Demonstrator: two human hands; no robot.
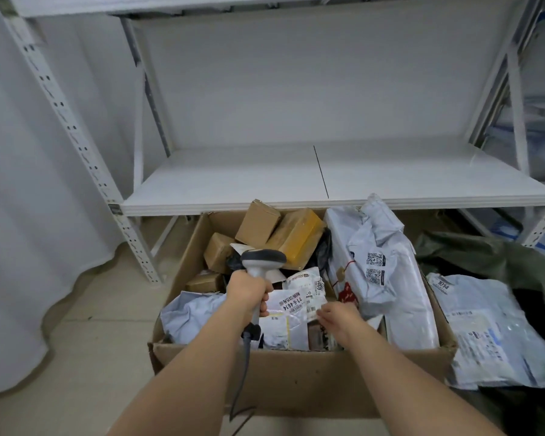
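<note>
A big cardboard box point(296, 382) on the floor is full of parcels. My left hand point(247, 291) grips the handle of a grey barcode scanner point(263, 261), whose head points over the parcels. Its cable point(243, 372) hangs down in front of the box. My right hand point(339, 316) pinches the edge of a small white parcel with a printed label point(296, 305) near the box's front. Small brown cartons point(258, 225) and a yellow-taped one point(299, 237) lie at the back. Large grey mailer bags point(375, 269) fill the right side.
A white metal rack's bare lower shelf point(296, 180) spans just behind and above the box. Another grey mailer bag point(491, 335) lies outside the box at the right on dark green sacking point(485, 256). A white curtain point(29, 184) hangs at the left. Tiled floor point(92, 357) lies at the left.
</note>
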